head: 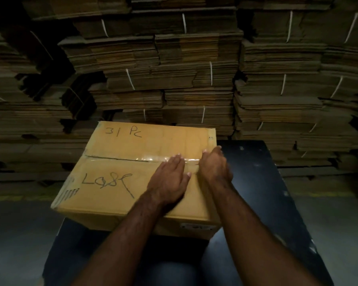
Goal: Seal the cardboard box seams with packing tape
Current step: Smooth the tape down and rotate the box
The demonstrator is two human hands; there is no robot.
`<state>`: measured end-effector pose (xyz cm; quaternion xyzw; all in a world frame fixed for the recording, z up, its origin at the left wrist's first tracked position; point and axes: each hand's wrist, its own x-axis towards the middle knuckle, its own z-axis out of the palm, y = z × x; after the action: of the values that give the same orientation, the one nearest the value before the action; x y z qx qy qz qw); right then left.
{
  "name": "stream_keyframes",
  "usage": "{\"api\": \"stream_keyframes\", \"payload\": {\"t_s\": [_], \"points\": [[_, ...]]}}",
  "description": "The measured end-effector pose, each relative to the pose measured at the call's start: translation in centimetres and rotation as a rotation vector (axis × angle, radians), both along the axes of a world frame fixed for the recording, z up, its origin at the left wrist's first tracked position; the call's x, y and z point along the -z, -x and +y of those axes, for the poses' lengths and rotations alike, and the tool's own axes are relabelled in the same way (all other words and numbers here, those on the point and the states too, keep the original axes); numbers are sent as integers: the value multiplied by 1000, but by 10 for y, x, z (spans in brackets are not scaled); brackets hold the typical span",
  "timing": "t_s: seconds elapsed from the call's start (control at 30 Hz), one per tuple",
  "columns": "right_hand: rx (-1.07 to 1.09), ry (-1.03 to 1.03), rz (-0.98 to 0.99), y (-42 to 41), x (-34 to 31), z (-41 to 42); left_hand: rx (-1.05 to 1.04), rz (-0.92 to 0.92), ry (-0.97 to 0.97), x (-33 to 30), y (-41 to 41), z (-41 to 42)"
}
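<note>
On the dark counter (256, 172) we've got the cardboard box (132, 182), tape (153, 156) along its centre seam. Left hand (170, 178) flat, fingers straight, pressing tape; right hand (214, 166) at rt edge, fingers hidden, can't tell. Risk: uneven pressure wrinkles tape, seam lifts.

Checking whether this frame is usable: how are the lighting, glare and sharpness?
Head view: dim overall, the cardboard box brightest; glare on the tape along the seam; the stacks bend from wide-angle distortion; the right hand looks slightly blurred.
</note>
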<state>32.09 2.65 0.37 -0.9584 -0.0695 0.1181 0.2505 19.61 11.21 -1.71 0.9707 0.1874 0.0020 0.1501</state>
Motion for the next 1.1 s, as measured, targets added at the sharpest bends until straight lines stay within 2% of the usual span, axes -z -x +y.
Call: {"api": "stream_keyframes", "payload": {"t_s": [0.1, 0.27, 0.37, 0.5, 0.67, 0.83, 0.9, 0.97, 1.03, 1.1], "points": [[17, -10, -19, 4, 6, -10, -133, -12, -26, -2, 15, 43], [25, 30, -98, 8, 11, 0, -436, 77, -131, 2, 70, 144], [8, 68, -150, 16, 20, 9, -559, 75, -80, 3, 100, 182], [-4, 97, -169, 19, 27, 15, -598, -63, 257, -1, 114, 210], [-48, 33, -76, 8, 25, 25, -729, -113, 688, -2, 125, 239], [-44, -2, 42, -13, 18, 25, -781, -189, 1005, 11, 140, 233], [-55, 3, 78, -20, 15, 29, -816, -222, 1075, 16, 141, 233], [-72, -14, 120, -21, 9, 35, -795, -234, 1019, 16, 144, 235], [-121, 32, 66, -17, 2, 43, -779, -201, 795, 20, 145, 238], [-165, 88, -70, -5, 1, 48, -807, -188, 529, 17, 144, 236]]}}
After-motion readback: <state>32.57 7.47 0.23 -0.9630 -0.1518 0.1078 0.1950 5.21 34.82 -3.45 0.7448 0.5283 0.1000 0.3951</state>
